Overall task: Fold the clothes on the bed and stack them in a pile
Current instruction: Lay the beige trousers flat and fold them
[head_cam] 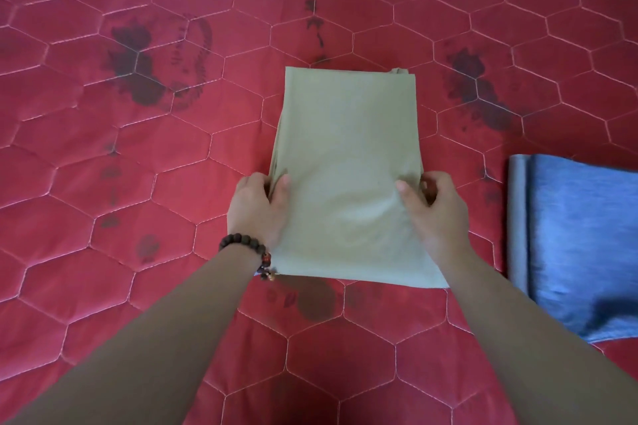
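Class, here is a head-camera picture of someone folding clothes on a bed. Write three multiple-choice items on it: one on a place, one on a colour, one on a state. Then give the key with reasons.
1. Where does the blue garment lie relative to the beige garment?
A. on top of it
B. to its right, apart
C. to its left, touching

2. What colour is the quilted bed cover?
A. red
B. green
C. white

3. What are the hands doing to the beige garment?
A. hovering above it
B. one holds it, the other rests on the bed
C. both grip its side edges

Key: 1 B, red cover shows between the two. 2 A, red with pale hexagon stitching. 3 C, the left hand and right hand each curl round an edge, thumbs on top.
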`<state>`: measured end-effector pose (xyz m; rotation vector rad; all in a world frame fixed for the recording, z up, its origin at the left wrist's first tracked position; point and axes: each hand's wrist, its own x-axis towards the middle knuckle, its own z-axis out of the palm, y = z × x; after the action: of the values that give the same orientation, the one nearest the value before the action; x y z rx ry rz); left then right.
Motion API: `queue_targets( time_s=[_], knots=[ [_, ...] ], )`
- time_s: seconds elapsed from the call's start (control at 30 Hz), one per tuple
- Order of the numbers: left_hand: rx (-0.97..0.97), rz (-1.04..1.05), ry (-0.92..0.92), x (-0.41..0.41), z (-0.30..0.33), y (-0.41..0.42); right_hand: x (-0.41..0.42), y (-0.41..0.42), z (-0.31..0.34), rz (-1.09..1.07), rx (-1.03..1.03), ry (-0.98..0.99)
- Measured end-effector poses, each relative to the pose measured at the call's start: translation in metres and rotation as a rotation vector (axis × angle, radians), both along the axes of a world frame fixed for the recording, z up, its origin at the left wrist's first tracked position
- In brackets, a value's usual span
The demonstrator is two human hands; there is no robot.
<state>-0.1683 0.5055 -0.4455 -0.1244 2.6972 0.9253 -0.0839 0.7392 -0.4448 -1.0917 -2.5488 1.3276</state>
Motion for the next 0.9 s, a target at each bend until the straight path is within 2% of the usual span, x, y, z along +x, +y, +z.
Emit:
queue_targets(
  time_s=[0.1, 0.27, 0.4, 0.47, 0.5, 0.57, 0.63, 0.7, 0.77, 0.9],
  knots=[
    [-0.020, -0.073, -0.019, -0.016, -0.002, 0.005, -0.016, 0.008, -0.002, 0.047, -0.044, -0.011],
    [-0.081, -0.101, 0.049, -0.018, -0.004, 0.006, -0.024, 0.020, -0.010, 0.117, 0.059, -0.070],
    [-0.134, -0.005, 0.081, -0.014, 0.004, 0.014, -0.029, 0.015, -0.008, -0.012, 0.127, -0.123],
    [-0.220, -0.009, 0.254, -0.010, 0.011, 0.015, -0.030, 0.007, 0.003, -0.133, 0.310, -0.032],
    [-0.219, -0.093, 0.359, -0.005, 0.014, 0.018, -0.030, -0.003, 0.010, -0.089, 0.439, 0.060],
    [-0.167, -0.420, 0.493, 0.009, 0.011, 0.027, -0.029, -0.028, 0.012, 0.288, 0.592, 0.203],
    [-0.241, -0.726, 0.433, 0.022, 0.003, 0.037, -0.027, -0.051, 0.002, 0.702, 0.598, 0.178],
    [-0.363, -0.837, 0.316, 0.021, -0.010, 0.040, -0.032, -0.051, -0.011, 0.916, 0.641, 0.009],
    [-0.450, -0.817, 0.279, 0.011, -0.022, 0.038, -0.049, -0.024, -0.020, 0.934, 0.780, -0.134],
    [-0.533, -0.691, 0.294, -0.021, -0.032, 0.049, -0.095, 0.024, -0.020, 0.736, 0.894, -0.299]
  ],
)
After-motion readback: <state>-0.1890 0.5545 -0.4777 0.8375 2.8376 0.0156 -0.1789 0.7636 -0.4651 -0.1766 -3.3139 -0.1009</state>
